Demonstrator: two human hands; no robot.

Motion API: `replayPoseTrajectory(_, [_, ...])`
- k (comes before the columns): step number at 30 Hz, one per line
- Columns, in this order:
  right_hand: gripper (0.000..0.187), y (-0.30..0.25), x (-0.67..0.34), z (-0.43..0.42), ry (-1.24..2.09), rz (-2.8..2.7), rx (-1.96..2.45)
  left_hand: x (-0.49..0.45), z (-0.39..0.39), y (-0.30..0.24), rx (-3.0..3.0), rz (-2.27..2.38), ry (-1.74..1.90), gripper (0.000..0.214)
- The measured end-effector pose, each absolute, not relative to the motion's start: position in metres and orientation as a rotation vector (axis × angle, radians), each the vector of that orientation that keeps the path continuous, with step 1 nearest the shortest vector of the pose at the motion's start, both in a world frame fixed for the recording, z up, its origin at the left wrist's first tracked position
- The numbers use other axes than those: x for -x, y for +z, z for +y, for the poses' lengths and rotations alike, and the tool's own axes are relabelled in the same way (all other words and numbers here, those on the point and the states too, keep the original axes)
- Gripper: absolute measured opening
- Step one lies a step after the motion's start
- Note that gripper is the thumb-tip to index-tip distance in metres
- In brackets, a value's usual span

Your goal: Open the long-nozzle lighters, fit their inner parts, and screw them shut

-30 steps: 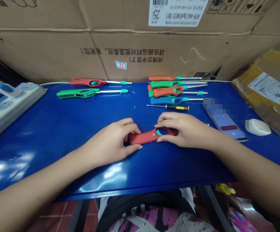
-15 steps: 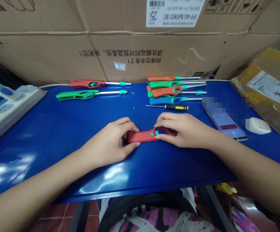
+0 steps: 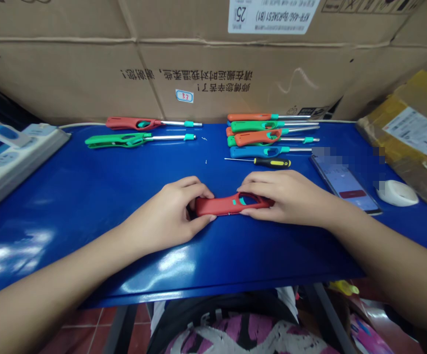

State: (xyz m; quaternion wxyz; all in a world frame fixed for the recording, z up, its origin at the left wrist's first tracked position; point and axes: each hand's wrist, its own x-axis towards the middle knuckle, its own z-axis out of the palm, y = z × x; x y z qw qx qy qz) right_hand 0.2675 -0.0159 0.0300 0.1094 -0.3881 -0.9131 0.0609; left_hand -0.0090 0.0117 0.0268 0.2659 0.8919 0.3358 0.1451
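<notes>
A red lighter handle (image 3: pixel 224 205) with a teal trigger lies on the blue table (image 3: pixel 88 196) in front of me. My left hand (image 3: pixel 174 214) pinches its left end with curled fingers. My right hand (image 3: pixel 283 196) grips its right end over the trigger loop, fingers closed around it. Both hands rest on the table top. The part of the handle under my right hand is hidden.
A red lighter (image 3: pixel 143 123) and a green lighter (image 3: pixel 132 140) lie far left. A pile of several lighters (image 3: pixel 265 135) and a screwdriver (image 3: pixel 268 162) lie behind my right hand. A phone (image 3: pixel 344 184), a white oval object (image 3: pixel 397 192), a power strip (image 3: pixel 10 157) and cardboard boxes (image 3: pixel 213 64) surround the table.
Both hands keep the same hold on the red handle; only the view shifted slightly.
</notes>
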Motion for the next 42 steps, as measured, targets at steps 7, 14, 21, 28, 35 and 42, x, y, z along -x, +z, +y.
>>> replayPoseTrajectory(7, [0.033, 0.0319, -0.2671, -0.0182, 0.307, -2.657, 1.191, 0.0096, 0.0126, 0.0258, -2.393, 0.909, 0.386, 0.02])
replayPoseTrajectory(14, [0.03, 0.0347, -0.2628, -0.0212, 0.41, -2.6, 1.293, 0.0077, 0.0142, 0.0261, -2.309, 0.926, 0.382, 0.019])
replayPoseTrajectory(21, [0.028, 0.0355, -0.2608, -0.0235, 0.404, -2.585, 1.325, 0.0069, 0.0144, 0.0267, -2.299, 0.926, 0.391, 0.017])
replayPoseTrajectory(28, [0.029, 0.0337, -0.2656, -0.0206, 0.298, -2.654, 1.221, 0.0077, 0.0157, 0.0252, -2.381, 0.915, 0.423, 0.021])
replayPoseTrajectory(35, [0.027, 0.0362, -0.2669, -0.0232, 0.179, -2.689, 1.194, 0.0111, 0.0169, 0.0296, -2.374, 0.902, 0.42, 0.027])
replayPoseTrajectory(42, [0.026, 0.0363, -0.2663, -0.023, 0.256, -2.696, 1.251, 0.0112, 0.017, 0.0268, -2.425, 0.898, 0.431, 0.027])
